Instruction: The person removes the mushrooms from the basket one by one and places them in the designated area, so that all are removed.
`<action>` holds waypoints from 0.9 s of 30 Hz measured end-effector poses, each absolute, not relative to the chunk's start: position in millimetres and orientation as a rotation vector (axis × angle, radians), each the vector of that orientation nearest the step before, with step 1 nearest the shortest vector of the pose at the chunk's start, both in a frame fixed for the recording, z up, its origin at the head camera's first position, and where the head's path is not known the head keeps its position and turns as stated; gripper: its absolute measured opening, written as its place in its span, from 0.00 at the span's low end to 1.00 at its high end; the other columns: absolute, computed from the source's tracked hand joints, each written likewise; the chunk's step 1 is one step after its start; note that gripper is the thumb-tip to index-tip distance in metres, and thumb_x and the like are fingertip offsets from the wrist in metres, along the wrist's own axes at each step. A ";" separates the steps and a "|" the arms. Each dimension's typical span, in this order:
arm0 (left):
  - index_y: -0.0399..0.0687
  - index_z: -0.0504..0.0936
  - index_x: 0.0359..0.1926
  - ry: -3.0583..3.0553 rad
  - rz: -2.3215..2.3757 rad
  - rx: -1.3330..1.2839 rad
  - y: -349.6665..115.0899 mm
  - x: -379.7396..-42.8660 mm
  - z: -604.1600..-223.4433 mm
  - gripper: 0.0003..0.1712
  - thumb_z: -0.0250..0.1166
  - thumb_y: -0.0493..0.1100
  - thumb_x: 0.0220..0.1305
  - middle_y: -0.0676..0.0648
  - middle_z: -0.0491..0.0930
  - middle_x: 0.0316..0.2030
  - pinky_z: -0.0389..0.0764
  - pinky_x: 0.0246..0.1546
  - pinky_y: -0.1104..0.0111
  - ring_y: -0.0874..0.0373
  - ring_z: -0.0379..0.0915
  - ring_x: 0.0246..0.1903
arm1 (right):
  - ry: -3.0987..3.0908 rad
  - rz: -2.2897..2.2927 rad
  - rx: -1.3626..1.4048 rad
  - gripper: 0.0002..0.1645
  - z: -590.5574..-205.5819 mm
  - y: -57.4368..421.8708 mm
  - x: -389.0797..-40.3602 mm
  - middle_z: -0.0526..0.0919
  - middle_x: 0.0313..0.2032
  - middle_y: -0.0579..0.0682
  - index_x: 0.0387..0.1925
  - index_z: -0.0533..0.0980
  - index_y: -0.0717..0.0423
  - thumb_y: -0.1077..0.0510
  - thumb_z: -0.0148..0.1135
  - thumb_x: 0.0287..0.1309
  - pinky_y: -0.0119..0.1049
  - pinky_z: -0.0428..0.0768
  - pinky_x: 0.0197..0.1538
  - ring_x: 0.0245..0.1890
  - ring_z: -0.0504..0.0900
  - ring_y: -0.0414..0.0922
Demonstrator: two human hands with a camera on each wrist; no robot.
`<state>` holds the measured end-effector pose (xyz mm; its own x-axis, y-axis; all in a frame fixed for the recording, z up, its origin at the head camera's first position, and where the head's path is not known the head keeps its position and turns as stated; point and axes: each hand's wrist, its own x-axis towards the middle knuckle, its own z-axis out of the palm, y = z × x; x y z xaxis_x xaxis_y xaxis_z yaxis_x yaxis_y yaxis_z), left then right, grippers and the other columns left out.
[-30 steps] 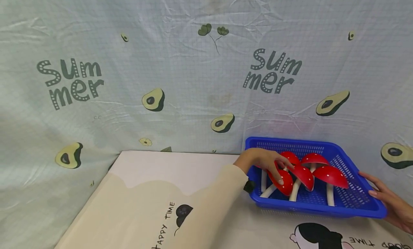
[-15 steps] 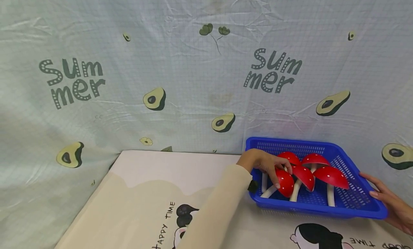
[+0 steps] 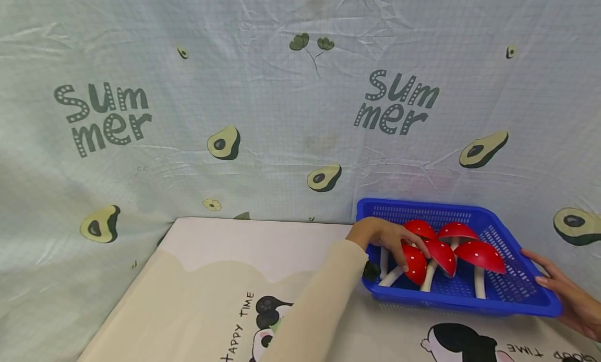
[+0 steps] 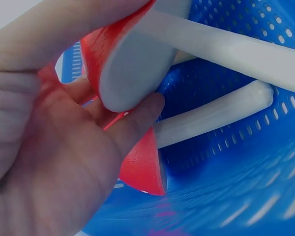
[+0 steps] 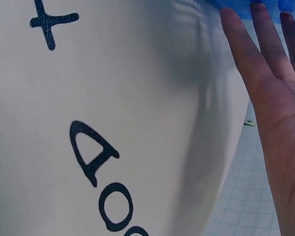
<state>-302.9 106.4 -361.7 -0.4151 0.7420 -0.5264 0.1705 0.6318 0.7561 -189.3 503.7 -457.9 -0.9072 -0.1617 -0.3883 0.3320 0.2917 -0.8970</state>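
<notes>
Nearest, cream sleeve crosses the table, which carries printed lettering and a black-haired cartoon figure. Right hand at the basket's right end, fingers mostly straight, tips touching the blue plastic; right wrist view shows three fingers reaching it, not clenched. Blue basket at right of the table, far side near the backdrop. Inside: red-capped, white-stemmed mushrooms, white dots on caps. Left hand reaches in over the left side, grasping the front-left mushroom by its cap, thumb one side, fingers the other; stem points to the near left corner. Middle mushroom just beside it, right mushroom with stem near the front wall, two rear caps behind. One more stem at far left, its cap mostly hidden by the hand. Farthest: pale cloth, "summer" and avocado prints.
</notes>
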 end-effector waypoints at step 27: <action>0.58 0.80 0.63 1.927 0.922 1.046 84.4 -320.3 -351.8 0.35 0.76 0.37 0.53 0.58 0.69 0.59 0.83 0.48 0.69 0.63 0.65 0.56 | 2.189 -1.655 0.146 0.38 -456.7 505.0 -193.9 0.28 0.70 0.77 0.71 0.23 0.11 0.41 0.33 0.80 0.57 0.83 0.50 0.49 0.79 0.51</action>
<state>-320.3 84.4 -351.8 -0.3895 0.8817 -0.2662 0.3456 0.4078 0.8451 -193.9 505.0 -456.7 -0.9179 -0.1495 -0.3675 0.3128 0.2969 -0.9022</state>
